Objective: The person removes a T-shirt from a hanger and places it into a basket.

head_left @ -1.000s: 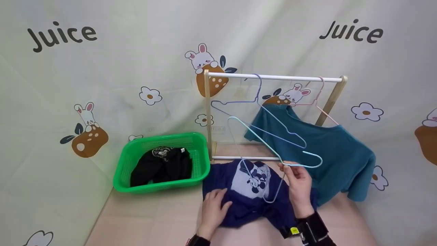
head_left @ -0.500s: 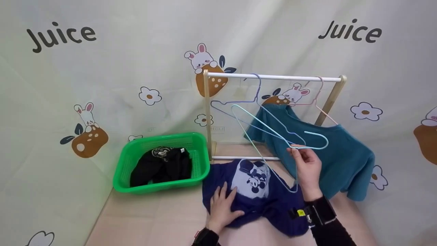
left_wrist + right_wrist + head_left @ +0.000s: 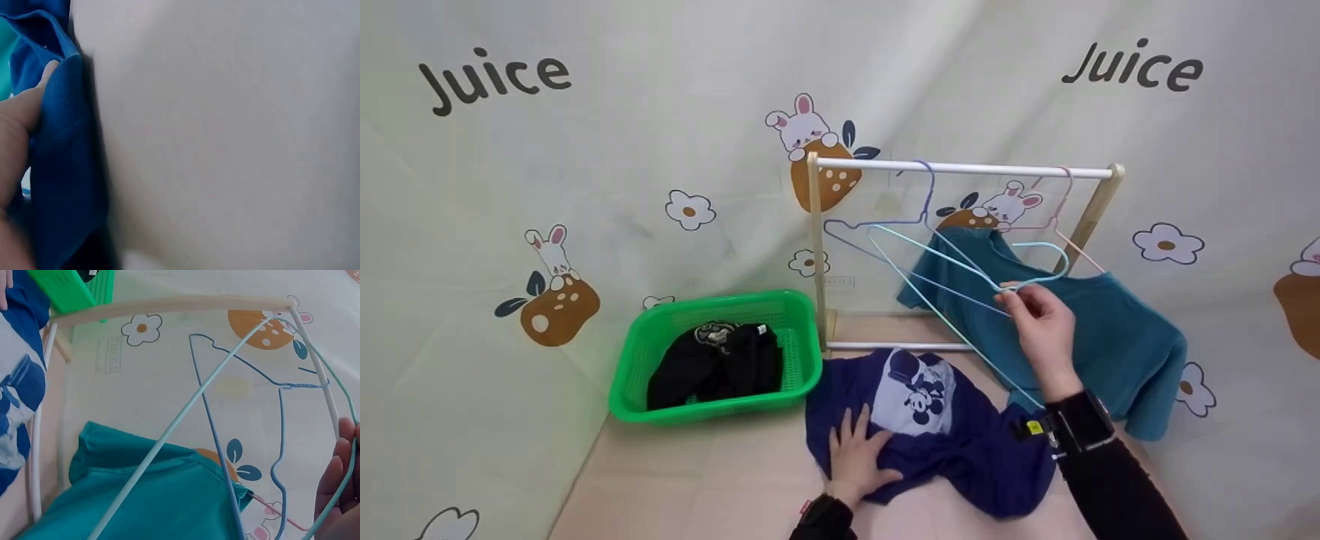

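My right hand pinches a mint-green wire hanger at the neck, below its hook, and holds it up in front of the rack. With fingers spread, my left hand rests on the lower left part of a navy T-shirt with a cartoon mouse print, lying crumpled on the table. In the left wrist view, the thumb lies along the shirt's hemmed edge. A teal T-shirt hangs from a pink hanger behind my right hand.
A small clothes rack with wooden posts stands at the back. A blue hanger without clothing hangs from its bar. Left of the rack, a green basket contains black clothing. Printed cloth surrounds the table.
My right hand has lifted the mint hanger upward and slightly right, off the navy T-shirt toward the rack bar. My left hand has slid a little right on the shirt, its fingers spreading.
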Motion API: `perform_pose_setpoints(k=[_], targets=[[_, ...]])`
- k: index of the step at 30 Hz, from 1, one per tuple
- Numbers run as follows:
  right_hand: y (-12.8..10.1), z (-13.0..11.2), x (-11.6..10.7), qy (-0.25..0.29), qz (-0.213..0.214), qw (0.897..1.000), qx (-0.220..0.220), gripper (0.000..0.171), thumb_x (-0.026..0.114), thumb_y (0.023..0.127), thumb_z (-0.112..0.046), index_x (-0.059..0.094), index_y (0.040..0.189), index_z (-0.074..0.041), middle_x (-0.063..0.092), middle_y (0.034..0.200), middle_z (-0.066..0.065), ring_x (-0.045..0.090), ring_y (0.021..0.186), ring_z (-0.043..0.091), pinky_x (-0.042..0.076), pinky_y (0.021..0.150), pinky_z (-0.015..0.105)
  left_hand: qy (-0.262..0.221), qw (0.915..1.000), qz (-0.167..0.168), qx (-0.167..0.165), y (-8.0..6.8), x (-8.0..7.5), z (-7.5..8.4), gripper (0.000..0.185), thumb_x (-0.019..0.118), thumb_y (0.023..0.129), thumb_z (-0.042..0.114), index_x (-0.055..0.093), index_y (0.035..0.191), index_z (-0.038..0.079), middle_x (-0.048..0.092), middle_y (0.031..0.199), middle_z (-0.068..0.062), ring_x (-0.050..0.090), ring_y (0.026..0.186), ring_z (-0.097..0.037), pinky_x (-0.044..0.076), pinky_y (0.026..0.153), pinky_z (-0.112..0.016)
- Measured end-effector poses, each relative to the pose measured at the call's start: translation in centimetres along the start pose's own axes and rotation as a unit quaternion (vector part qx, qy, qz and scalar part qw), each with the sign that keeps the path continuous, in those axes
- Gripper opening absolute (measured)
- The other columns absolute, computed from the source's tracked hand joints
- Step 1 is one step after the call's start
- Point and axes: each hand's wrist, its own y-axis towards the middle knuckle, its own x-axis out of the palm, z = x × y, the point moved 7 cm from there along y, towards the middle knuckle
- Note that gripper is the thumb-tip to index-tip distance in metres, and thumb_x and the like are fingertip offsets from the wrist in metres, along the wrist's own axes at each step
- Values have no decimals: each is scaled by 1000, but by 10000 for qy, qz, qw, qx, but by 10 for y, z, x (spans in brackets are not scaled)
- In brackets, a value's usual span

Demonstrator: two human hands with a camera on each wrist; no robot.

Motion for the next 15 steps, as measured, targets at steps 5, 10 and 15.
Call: perform_pose_setpoints(k=[5, 10, 15], targets=[[17, -10, 9, -356, -248, 9989, -162, 21, 65, 97, -21, 73, 102, -2, 73, 96, 8, 62, 82, 13, 47, 68, 20, -107, 9995, -28, -311, -1, -3, -1, 50, 87, 65, 44, 69, 107, 24, 50, 143, -17, 38, 133, -50, 34, 96, -72], [35, -23, 21, -622, -537, 9963, -268, 20, 64, 98, -19, 74, 103, -2, 73, 95, 9, 59, 78, 14, 46, 65, 20, -142, 9995, 24, -296, -4, -2, -3, 46, 86, 67, 44, 66, 104, 24, 54, 138, -17, 44, 128, -48, 35, 96, -71], [54, -38, 37, -866, -883, 9916, -369, 18, 62, 99, -17, 73, 102, -3, 72, 93, 8, 57, 77, 16, 44, 65, 21, -227, 9996, -90, -153, -9, 1, -7, 43, 82, 74, 43, 65, 110, 26, 52, 142, -15, 42, 132, -46, 32, 101, -68]])
